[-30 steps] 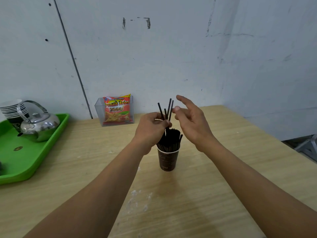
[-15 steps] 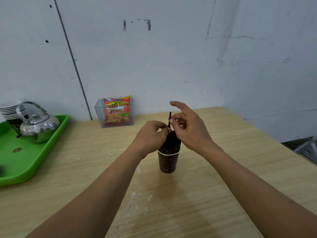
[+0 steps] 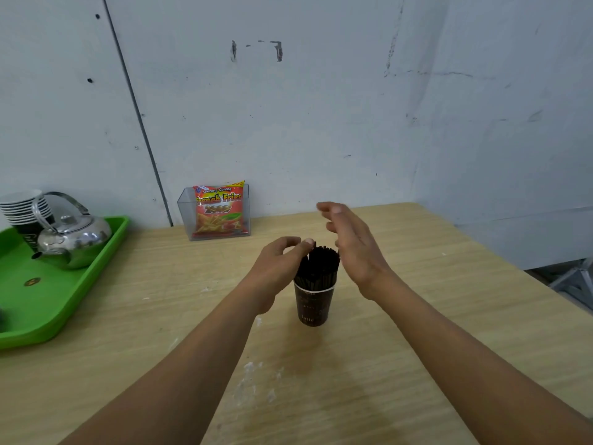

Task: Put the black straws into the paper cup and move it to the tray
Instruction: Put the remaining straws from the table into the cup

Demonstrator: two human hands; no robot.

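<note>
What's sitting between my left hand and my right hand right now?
In the head view, the bundle of black straws standing in the dark brown paper cup lies between the left hand and right hand.

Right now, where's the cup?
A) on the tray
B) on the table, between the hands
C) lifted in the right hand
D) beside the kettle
B: the cup stands on the table between the left hand and right hand, straws in it, well clear of the tray.
</note>
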